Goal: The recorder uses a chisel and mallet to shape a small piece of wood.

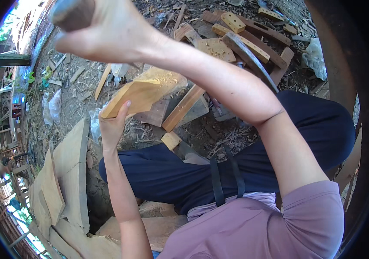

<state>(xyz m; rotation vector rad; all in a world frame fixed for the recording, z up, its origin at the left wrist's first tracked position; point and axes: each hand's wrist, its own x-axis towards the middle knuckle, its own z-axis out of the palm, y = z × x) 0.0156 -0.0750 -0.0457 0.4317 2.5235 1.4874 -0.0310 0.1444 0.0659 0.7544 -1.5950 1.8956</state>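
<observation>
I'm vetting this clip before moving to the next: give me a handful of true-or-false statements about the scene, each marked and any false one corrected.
1. The left hand holds a piece of yellowish wood. True.
2. The right hand is raised at the upper left of the picture. True.
3. The right hand is empty. False: it grips a thick, rounded brownish object.
4. The person is dressed all in white. False: the shirt is mauve and the trousers are dark blue.
5. A yellowish block with holes lies on the pile of wood. True.
</observation>
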